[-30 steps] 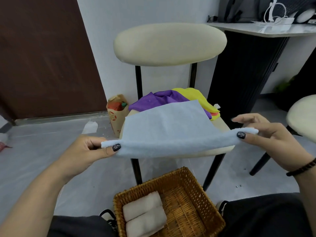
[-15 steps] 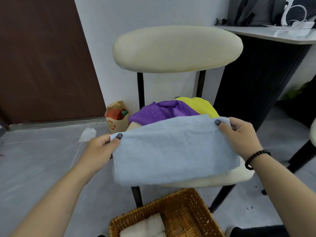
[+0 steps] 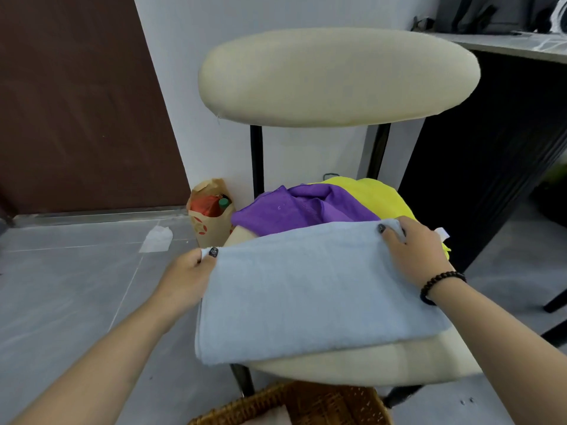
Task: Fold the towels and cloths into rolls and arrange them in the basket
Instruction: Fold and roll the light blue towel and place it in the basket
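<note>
A light blue towel (image 3: pixel 313 289) lies folded in half on the cream chair seat (image 3: pixel 383 361), its fold at the near edge. My left hand (image 3: pixel 187 274) pinches the towel's far left corner. My right hand (image 3: pixel 411 250) pinches the far right corner. Behind the towel sit a purple cloth (image 3: pixel 303 208) and a yellow cloth (image 3: pixel 380 194) in a heap. The wicker basket (image 3: pixel 306 406) shows at the bottom edge, with part of a white rolled towel (image 3: pixel 270 420) inside.
The chair's padded backrest (image 3: pixel 337 76) rises just beyond the cloths. A brown paper bag (image 3: pixel 210 211) stands on the grey floor by the wall. A dark cabinet (image 3: pixel 491 167) under a counter stands to the right.
Both hands carried the towel's near edge up and away, folding it in half onto the far edge. The view moved closer to the chair, so less of the basket shows.
</note>
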`<state>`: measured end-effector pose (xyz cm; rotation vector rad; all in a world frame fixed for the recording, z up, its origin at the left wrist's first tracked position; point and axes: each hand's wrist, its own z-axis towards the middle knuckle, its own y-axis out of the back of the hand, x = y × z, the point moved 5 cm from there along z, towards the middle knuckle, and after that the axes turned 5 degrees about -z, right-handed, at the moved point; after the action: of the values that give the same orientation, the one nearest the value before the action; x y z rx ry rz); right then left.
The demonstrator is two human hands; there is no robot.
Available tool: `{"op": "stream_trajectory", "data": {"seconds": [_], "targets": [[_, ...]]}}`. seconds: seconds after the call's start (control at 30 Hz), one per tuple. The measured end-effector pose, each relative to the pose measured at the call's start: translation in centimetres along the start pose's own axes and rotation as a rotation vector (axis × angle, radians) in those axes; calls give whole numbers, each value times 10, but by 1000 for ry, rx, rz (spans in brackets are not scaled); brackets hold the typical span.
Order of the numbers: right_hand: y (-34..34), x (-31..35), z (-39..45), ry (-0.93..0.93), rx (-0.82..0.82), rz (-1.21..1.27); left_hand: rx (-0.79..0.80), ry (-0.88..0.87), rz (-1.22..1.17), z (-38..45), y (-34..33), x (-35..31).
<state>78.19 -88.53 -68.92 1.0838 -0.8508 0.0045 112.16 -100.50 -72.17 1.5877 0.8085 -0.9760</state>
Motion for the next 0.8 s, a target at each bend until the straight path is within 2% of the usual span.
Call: {"op": "stream_trajectory", "data": {"seconds": [0.2, 0.33, 0.43, 0.57, 0.67, 0.73, 0.8], "targets": [[-3, -2, 8, -41, -27, -40, -117, -56, 238, 14, -11, -12], [-4, 2, 15, -49, -68, -64, -156, -94, 281, 20, -18, -18], [-8, 3, 20, -61, -64, -107, -119, -72, 398, 26, -21, -15], [-15, -1, 28, -64, 37, -225, -95, -104, 681, 32, -22, -16], [-13, 3, 30, -34, 105, -175, -90, -274, 665, 33, -26, -29], [-12, 11, 30, 44, 152, -167, -11, -401, 595, 34, -37, -39], [-14, 19, 30, 106, 175, -186, 104, -435, 486, 32, -52, -46]]}}
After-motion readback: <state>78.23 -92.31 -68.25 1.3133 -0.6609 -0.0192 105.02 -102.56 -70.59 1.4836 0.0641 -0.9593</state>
